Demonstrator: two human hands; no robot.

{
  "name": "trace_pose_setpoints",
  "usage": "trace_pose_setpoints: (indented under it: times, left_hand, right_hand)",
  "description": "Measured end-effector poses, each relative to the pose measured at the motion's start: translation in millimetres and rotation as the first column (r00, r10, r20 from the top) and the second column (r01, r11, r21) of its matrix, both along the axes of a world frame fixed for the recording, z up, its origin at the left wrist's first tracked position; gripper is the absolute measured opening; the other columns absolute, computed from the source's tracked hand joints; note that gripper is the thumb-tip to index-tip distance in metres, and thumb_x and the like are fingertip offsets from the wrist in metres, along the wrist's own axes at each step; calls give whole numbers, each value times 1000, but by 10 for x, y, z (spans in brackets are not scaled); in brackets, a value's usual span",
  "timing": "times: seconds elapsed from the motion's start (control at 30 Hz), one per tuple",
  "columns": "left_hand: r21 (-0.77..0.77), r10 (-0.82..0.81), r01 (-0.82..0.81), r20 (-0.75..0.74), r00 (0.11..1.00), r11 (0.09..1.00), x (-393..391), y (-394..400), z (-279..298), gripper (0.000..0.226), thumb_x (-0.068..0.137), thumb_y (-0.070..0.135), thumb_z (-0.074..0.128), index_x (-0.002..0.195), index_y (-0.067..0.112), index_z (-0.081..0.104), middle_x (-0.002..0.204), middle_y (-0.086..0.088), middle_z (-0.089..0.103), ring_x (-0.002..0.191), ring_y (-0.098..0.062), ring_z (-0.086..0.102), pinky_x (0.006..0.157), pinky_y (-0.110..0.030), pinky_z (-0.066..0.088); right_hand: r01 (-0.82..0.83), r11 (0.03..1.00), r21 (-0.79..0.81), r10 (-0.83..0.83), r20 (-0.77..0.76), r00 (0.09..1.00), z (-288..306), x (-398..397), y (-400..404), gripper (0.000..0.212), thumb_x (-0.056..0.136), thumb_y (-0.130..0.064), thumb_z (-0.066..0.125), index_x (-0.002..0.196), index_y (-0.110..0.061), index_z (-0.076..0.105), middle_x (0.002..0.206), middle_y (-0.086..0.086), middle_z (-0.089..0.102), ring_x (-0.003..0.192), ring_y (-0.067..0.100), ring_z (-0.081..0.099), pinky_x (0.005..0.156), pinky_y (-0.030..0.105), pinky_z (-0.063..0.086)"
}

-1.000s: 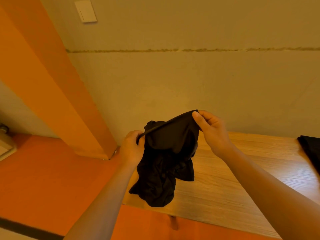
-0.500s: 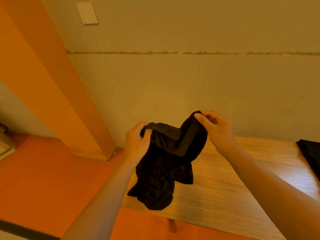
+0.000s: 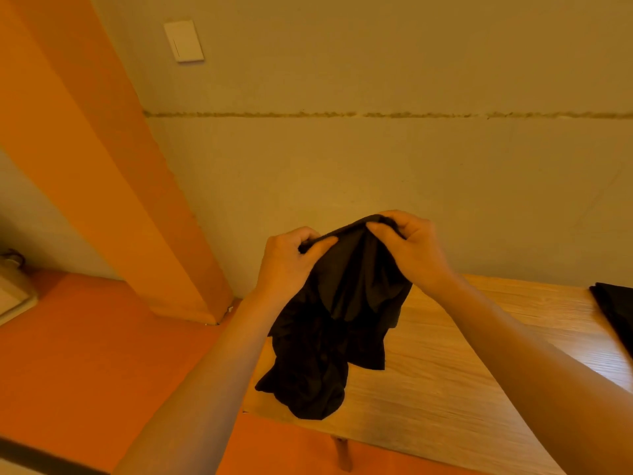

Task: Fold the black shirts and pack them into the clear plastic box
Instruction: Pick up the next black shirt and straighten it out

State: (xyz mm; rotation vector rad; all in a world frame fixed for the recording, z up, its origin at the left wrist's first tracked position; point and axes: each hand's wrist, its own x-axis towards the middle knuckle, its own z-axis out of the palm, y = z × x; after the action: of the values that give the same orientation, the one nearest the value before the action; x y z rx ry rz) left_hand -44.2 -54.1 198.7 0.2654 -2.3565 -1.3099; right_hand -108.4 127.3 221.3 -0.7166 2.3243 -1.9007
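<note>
Pinching the top edge of a crumpled black shirt point(image 3: 329, 323), left hand point(image 3: 284, 262) and right hand point(image 3: 416, 250) both clenched on cloth, hung over the wooden table's point(image 3: 462, 399) left end; bare tabletop rightward up to another black garment point(image 3: 616, 313) at the frame edge; hands closer together than a second ago

Beige wall point(image 3: 411, 63) with horizontal seam; switch plate point(image 3: 184, 41) up left of wooden table point(image 3: 479, 389). Orange pillar point(image 3: 85, 149) left of table, orange floor point(image 3: 102, 354) beneath.
</note>
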Motion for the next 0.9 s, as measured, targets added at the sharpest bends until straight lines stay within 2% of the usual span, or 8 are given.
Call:
trace_pose_setpoints:
  times: [0.13,0.27,0.33,0.47,0.53,0.63,0.73,0.9]
  left_hand:
    - [-17,-49,51,101,994,999,68,-80,-246,14,94,25,61,89,16,70,84,3,65,72,4,57,63,-10,44]
    - [215,30,-41,54,998,976,37,-71,-267,18,99,26,50,87,20,63,75,1,60,63,-6,56,61,-25,46]
    - [226,46,-34,-47,998,973,15,-66,-178,16,100,24,50,92,22,64,84,0,66,78,-13,64,70,-34,52]
    - [125,-123,142,-148,981,982,7,35,91,16,96,16,57,96,25,70,91,11,70,90,-9,66,80,-28,54]
    - [70,-205,217,-154,967,974,-4,121,193,18,94,14,60,95,27,71,90,17,70,90,-3,66,81,-21,52]
    - [69,-224,236,-147,963,969,-33,158,228,14,91,15,65,96,24,72,89,15,70,87,0,65,79,-16,51]
    - [73,-176,180,-58,983,981,-24,56,125,13,88,16,68,90,28,70,79,9,66,71,2,60,66,-11,47]
    - [74,-15,10,66,998,997,21,-183,-208,13,95,20,59,92,27,70,77,8,68,72,0,63,70,-14,47]
  right_hand:
    - [-35,998,-48,34,-20,999,78,-25,90,15,95,-16,57,92,-27,68,88,-11,68,83,-2,64,74,14,50]
    - [-5,1000,-28,4,-46,999,76,-45,97,14,95,-18,58,94,-29,67,88,-10,68,82,-2,64,73,16,51]
    - [22,999,44,-19,-58,998,71,-67,112,10,92,-27,63,101,-30,65,85,-7,69,80,2,66,71,20,54]
    - [-151,933,326,153,19,988,83,-30,95,57,79,-41,74,128,-48,45,74,0,72,72,6,69,64,18,55]
    - [-188,910,371,209,-17,978,33,-3,20,43,83,-37,71,122,-43,53,74,5,71,73,14,68,67,28,55]
    - [-76,974,214,97,-90,991,23,-20,-48,10,92,-24,63,94,-31,69,76,-4,71,73,6,65,67,27,48]
    - [60,994,92,-55,-54,997,119,-71,20,17,96,-21,57,89,-29,70,81,12,69,76,27,64,69,41,51]
    - [150,989,-8,-150,-61,987,231,-175,208,19,97,-18,55,89,-28,69,81,4,70,73,17,66,70,34,54]
